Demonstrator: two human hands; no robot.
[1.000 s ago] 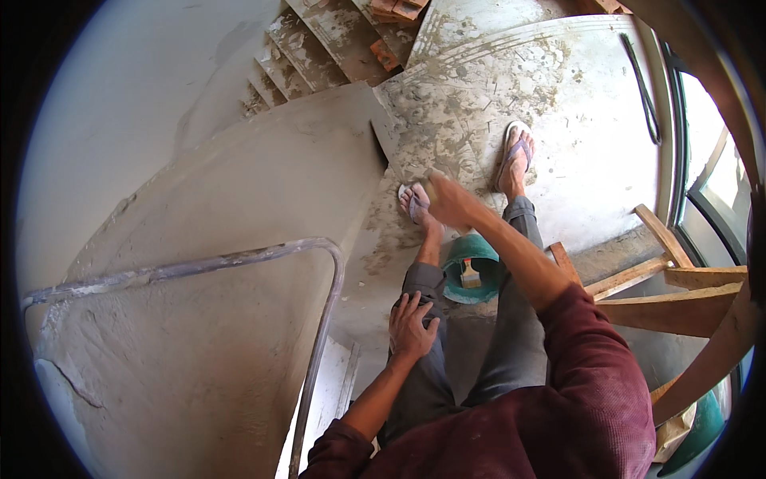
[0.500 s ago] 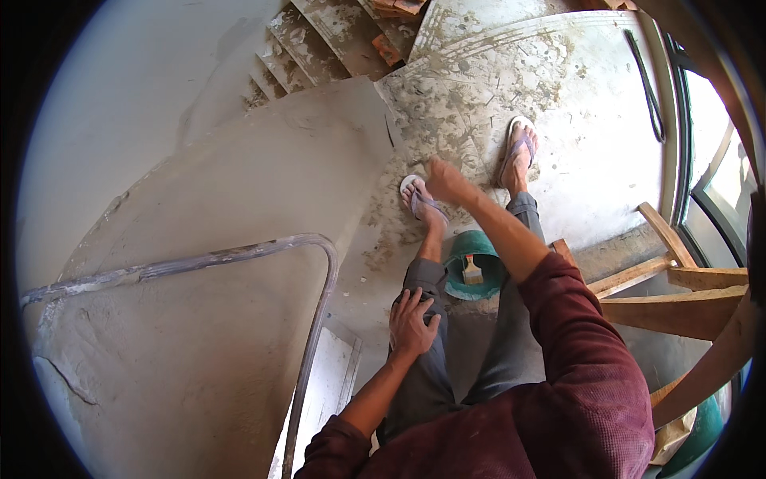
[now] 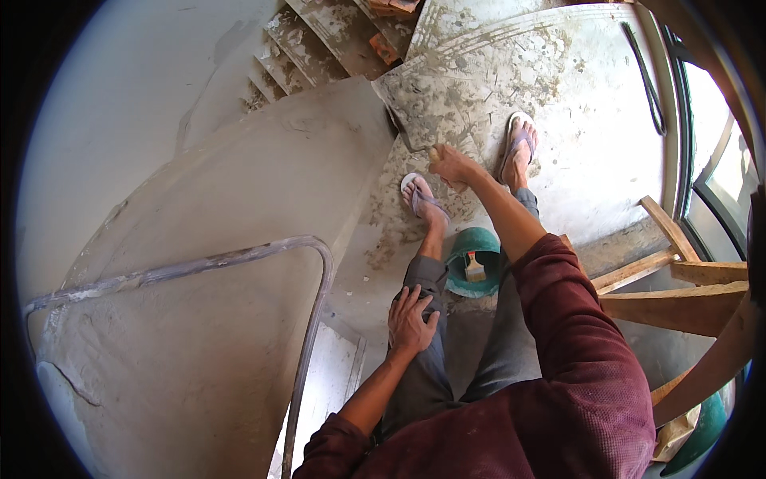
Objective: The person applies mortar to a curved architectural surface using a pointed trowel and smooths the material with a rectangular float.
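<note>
My right hand [image 3: 455,167] is closed round the pale handle of a trowel [image 3: 412,147]. Its thin bent neck leads to a dark blade, seen nearly edge-on, at the edge of the grey plastered low wall [image 3: 319,136]. My left hand [image 3: 411,321] lies on my left knee with its fingers spread, holding nothing. Between my legs sits a green bucket [image 3: 461,247], and a paintbrush [image 3: 475,270] with pale bristles is inside it.
A bent metal rail [image 3: 215,258] runs above the sloping plaster at left. Dirty steps [image 3: 327,40] with bricks [image 3: 384,49] are at the far side. Wooden beams [image 3: 670,311] stand close on my right, near a glazed frame [image 3: 710,144]. Mortar splashes mark the floor [image 3: 495,88].
My right hand has shifted slightly away from me, and the trowel's handle and neck now show clearly. My left hand stays on the knee.
</note>
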